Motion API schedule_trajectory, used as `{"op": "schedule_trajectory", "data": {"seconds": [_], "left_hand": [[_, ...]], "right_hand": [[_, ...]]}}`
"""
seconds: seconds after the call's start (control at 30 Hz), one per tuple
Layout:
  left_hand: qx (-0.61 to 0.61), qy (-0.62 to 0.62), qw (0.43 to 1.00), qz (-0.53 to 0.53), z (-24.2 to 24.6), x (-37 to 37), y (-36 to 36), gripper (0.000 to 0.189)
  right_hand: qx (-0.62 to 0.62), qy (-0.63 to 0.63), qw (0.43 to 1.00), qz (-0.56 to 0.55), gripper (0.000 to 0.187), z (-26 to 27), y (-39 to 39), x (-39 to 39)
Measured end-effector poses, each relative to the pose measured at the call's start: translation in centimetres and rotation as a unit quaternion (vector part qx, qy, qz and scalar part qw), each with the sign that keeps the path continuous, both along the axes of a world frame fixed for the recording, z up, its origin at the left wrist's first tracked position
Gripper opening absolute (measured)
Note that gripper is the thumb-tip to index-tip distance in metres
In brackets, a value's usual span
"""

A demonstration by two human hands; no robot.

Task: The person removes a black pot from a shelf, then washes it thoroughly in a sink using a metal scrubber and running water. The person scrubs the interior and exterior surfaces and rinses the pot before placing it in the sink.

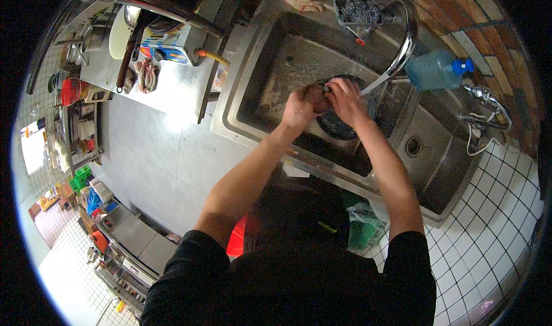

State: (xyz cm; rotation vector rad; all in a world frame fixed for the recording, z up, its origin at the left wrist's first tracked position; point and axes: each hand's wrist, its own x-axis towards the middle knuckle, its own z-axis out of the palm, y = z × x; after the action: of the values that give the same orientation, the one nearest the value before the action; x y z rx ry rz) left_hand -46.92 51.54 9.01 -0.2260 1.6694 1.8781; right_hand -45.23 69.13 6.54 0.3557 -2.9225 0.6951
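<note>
My left hand [299, 109] grips a reddish-brown item [320, 100], partly hidden by my fingers, so its exact kind is unclear. Against the same item bend the fingers of my right hand [345, 99]. Both hands are over a round dark pan or basin [338, 129] in the large stainless steel sink [280, 78]. Water runs from the curved chrome faucet [407, 45] just beyond my right hand, down towards the dark vessel.
On the sink's back ledge are a rag [304, 2], a grey tray of dark scouring material [358, 12] and a blue-capped plastic bottle [435, 70]. A smaller basin [435, 153] adjoins at right. Left stands a steel table [172, 82] with a boxed portable stove [170, 45].
</note>
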Motion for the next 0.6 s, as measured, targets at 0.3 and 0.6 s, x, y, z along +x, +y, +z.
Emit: {"op": "schedule_trajectory", "data": {"seconds": [0.3, 0.6], "left_hand": [[0.010, -0.088, 0.992, 0.085, 0.6, 0.1, -1.3, 0.030], [0.040, -0.128, 0.967, 0.218, -6.7, 3.0, 6.3, 0.023]], "right_hand": [[-0.114, -0.148, 0.979, -0.079, 0.023, -1.2, 5.7, 3.9], [-0.493, -0.469, 0.684, -0.264, 0.027, 1.7, 2.2, 9.3]]}}
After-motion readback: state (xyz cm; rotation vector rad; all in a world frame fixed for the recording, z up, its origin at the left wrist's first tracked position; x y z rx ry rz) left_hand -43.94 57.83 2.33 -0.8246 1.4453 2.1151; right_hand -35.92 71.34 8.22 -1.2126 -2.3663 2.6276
